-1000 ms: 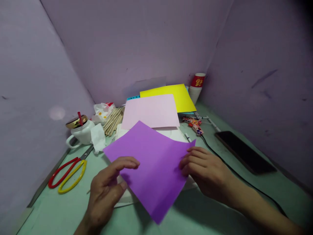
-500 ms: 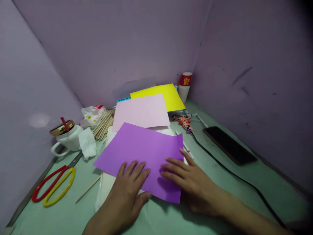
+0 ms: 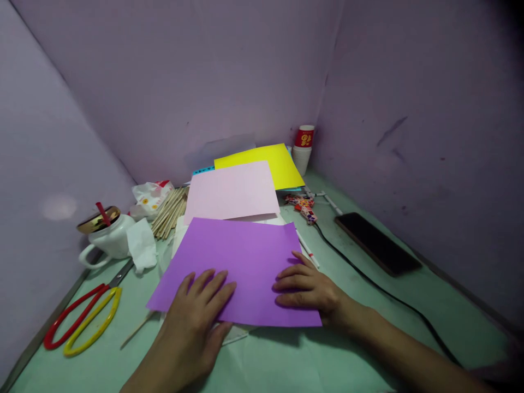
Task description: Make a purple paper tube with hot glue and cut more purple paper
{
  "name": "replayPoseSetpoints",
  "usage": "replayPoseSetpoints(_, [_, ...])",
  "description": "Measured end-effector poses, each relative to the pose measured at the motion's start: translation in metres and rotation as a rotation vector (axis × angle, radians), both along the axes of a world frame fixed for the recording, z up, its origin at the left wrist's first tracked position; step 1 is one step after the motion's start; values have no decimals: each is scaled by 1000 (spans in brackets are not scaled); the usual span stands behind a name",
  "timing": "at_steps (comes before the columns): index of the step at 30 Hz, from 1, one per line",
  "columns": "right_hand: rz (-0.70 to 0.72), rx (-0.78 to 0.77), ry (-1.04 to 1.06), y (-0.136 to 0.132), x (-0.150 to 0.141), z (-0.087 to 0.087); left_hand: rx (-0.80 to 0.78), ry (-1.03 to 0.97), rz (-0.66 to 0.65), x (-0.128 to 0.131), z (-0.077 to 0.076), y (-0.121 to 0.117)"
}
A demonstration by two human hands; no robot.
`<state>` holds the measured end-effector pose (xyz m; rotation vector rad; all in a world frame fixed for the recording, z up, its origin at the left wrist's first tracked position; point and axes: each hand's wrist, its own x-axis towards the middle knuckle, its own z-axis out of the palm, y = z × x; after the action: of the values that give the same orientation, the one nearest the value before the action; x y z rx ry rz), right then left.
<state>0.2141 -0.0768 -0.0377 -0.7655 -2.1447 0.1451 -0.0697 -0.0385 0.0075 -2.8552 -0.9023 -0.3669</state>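
A purple sheet of paper (image 3: 241,256) lies over a white stack (image 3: 179,232), its near edge overhanging toward me. My left hand (image 3: 200,305) grips that near edge, fingers on top and thumb by the underside. At the lower right corner, my right hand (image 3: 307,286) has its fingers across the sheet, the thumb hidden beneath. Behind it, a pink sheet (image 3: 231,191) partly covers a yellow sheet (image 3: 282,166).
At left are red-and-yellow-handled scissors (image 3: 88,322), a white mug (image 3: 112,240), a crumpled tissue (image 3: 142,245) and wooden sticks (image 3: 170,213). To the right lie a phone (image 3: 376,243), a black cable (image 3: 368,278) and a patterned glue gun (image 3: 305,207). Stacked paper cups (image 3: 303,153) stand at the back.
The purple sheet has turned and now lies squarer to me, its lower right corner swung outward. Both hands have stayed on it. The whole view has shifted slightly.
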Motion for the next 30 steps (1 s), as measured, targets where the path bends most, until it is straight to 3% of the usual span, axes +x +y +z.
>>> replayPoseSetpoints(5, [67, -105, -48, -1, 6, 12, -23, 75, -107, 4, 3, -3])
replayPoseSetpoints(13, [-29, -259, -178, -12, 2, 31, -14, 88, -120, 5, -1, -1])
replayPoseSetpoints(18, [-22, -248, -189, -18, 3, 30, -36, 52, -114, 11, -2, 0])
replayPoseSetpoints(24, [-34, -286, -51, -16, 5, 25, -5, -115, -145, 5, -1, 4])
replayPoseSetpoints(27, [-57, -335, 12, -16, 6, 25, -80, -216, -126, -8, 5, 9])
replayPoseSetpoints(30, [-111, -389, 19, -17, 7, 27, -274, -235, -39, -20, 14, 14])
